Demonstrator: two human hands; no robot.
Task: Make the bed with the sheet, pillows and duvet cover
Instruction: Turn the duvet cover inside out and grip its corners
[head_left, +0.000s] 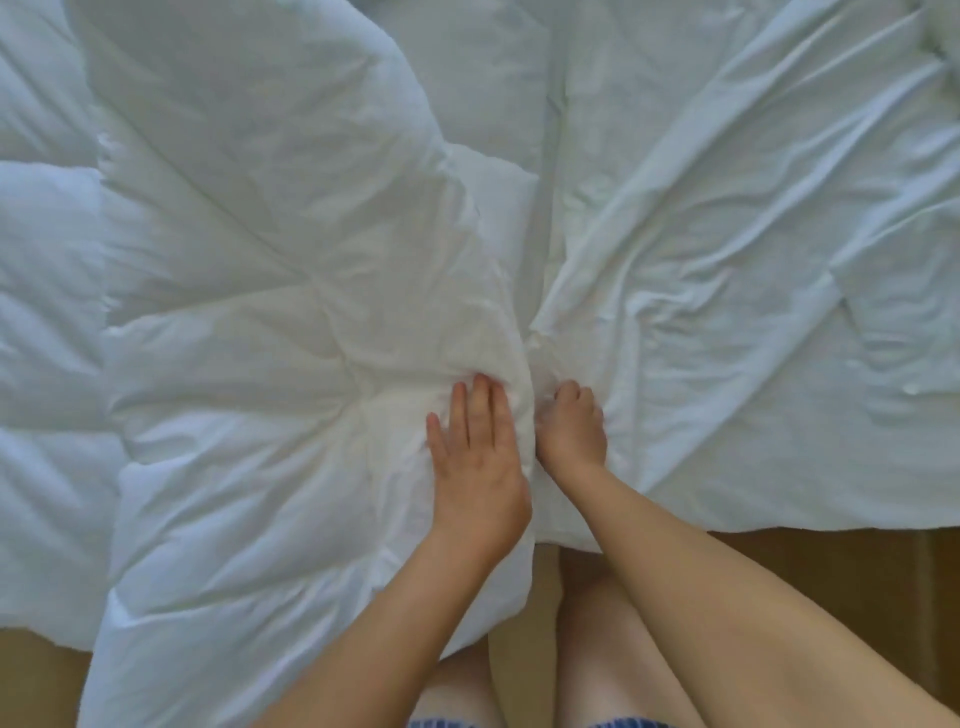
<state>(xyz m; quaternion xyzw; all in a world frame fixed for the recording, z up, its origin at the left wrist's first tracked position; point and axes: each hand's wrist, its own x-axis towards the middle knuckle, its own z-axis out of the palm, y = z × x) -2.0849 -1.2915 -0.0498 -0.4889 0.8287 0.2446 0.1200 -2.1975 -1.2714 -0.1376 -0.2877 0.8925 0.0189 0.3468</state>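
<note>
L hand (475, 457), just below centre toward 6 o'clock: fingers straight, held together, pressing flat on quilted duvet (260, 322). Duvet fills 9 o'clock half, overhangs toward 7 o'clock. R hand (571, 426) just beside L: fingers curled, bunching thin duvet cover (727, 291), which lies crumpled toward 3 o'clock.

Risks, prob:
- R grip takes little fabric, so could slip on pull.
- Cover creased, so filling may bunch inside.
- Overhanging duvet may slide onto wood floor (831, 597) by own weight.

Bulky duvet (270, 322) left; flat cloth (727, 270) right
</note>
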